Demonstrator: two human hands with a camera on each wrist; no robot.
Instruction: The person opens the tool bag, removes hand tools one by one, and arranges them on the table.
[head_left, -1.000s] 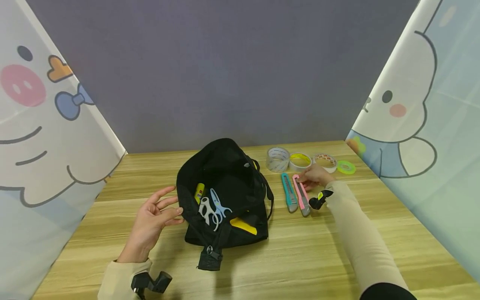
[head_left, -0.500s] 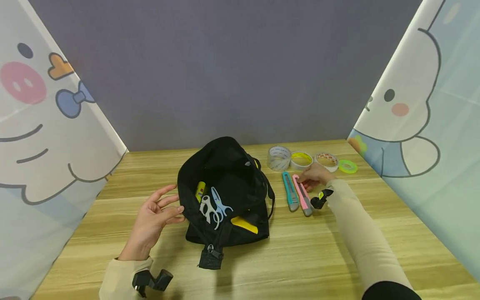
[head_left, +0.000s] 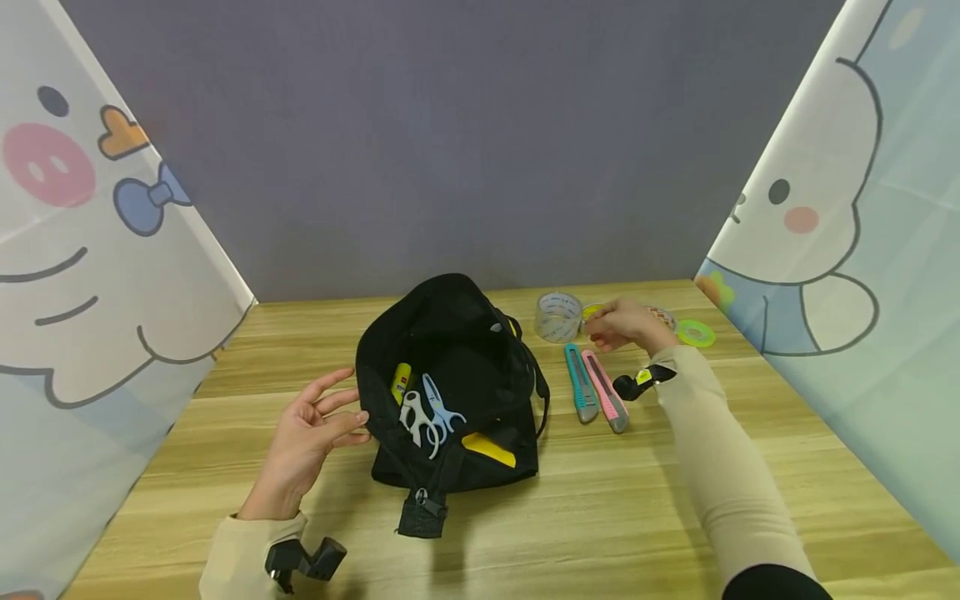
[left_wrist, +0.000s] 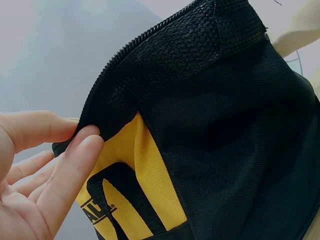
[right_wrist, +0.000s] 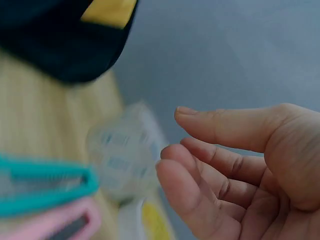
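Seemingly to keep it gaping, the left hand (head_left: 300, 437) held the black bag (head_left: 472, 379) alongside in the head view, a pink cutter (head_left: 604, 390) lying just beside the right hand (head_left: 628, 323). Left wrist view: fingers (left_wrist: 75, 175) pinched the zippered rim (left_wrist: 170, 62). Right wrist view: loosely bent fingers (right_wrist: 180, 187) grasped nothing.

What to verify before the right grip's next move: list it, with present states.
1. Left grip pinching the rim of the black bag: ok.
2. Bag mouth open: ok.
3. Right grip free of any object: ok.
4. Teal cutter and pink cutter packed: not ok, both lie on the table.
5. Cutter blades retracted: cannot tell.
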